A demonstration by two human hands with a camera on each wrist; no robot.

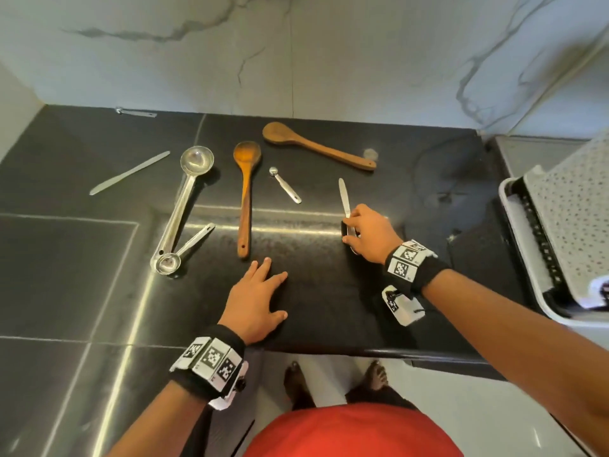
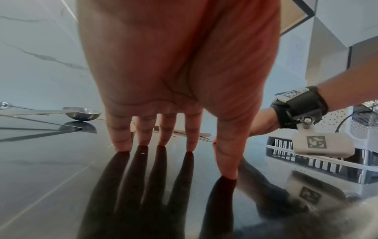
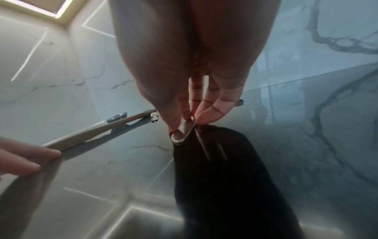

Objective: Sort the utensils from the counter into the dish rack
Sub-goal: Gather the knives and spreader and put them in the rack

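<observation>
A steel knife lies on the black counter, blade pointing away from me. My right hand pinches its handle between thumb and fingers; the right wrist view shows my right hand closed on the handle's rounded end just off the surface. My left hand rests flat on the counter near the front edge and holds nothing; its straight fingers touch the glossy top. The white dish rack stands at the right end of the counter.
On the counter lie a steel ladle, a small measuring spoon, a wooden spoon, a larger wooden spoon, a small steel scoop and a butter knife. A marble wall stands behind.
</observation>
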